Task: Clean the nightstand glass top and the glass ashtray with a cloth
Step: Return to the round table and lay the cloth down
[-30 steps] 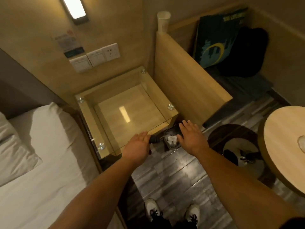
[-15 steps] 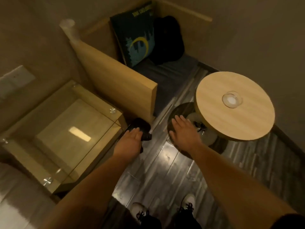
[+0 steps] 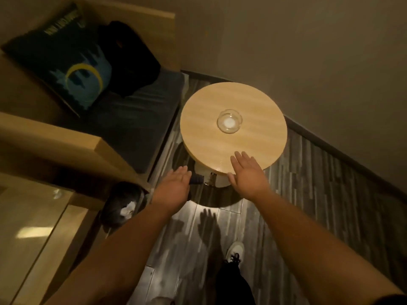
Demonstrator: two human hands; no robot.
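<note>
Both hands are flat and spread, holding nothing. The right hand (image 3: 247, 172) is over the round table (image 3: 198, 137); the glass ashtray (image 3: 229, 121) sits past its fingertips. The nightstand glass top (image 3: 28, 227) is left of the left hand (image 3: 172, 187).

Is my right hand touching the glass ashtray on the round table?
Apart. The head view shows bare tabletop between the right hand and the glass ashtray.

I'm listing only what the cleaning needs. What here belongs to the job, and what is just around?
For the job:
clear glass ashtray
nightstand glass top
left hand
right hand

Just around:
round wooden table
dark printed cushion
black waste bin
</note>
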